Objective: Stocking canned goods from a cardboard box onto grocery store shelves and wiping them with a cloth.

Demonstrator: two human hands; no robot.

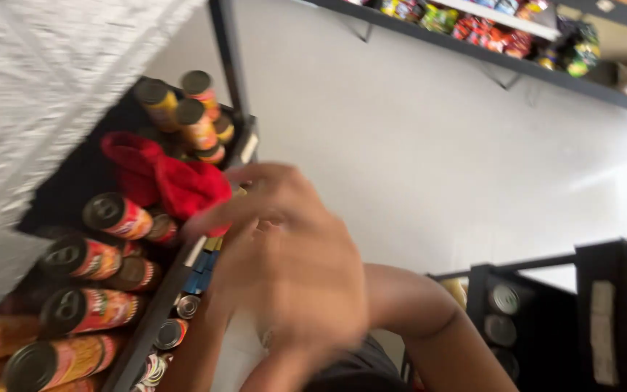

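Red cloth [165, 181], soft and bunched up, sits on the dark shelf's [150, 319] front edge among round metal cans [92, 308]. Our blurry hand [284, 268] touches it, fingers spread; we can't tell which hand.

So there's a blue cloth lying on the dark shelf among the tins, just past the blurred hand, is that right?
Not quite: the cloth is red, not blue. The head view shows it lying on the dark shelf among the tins, just past the blurred hand. Whether the hand touches the cloth cannot be told through the blur.
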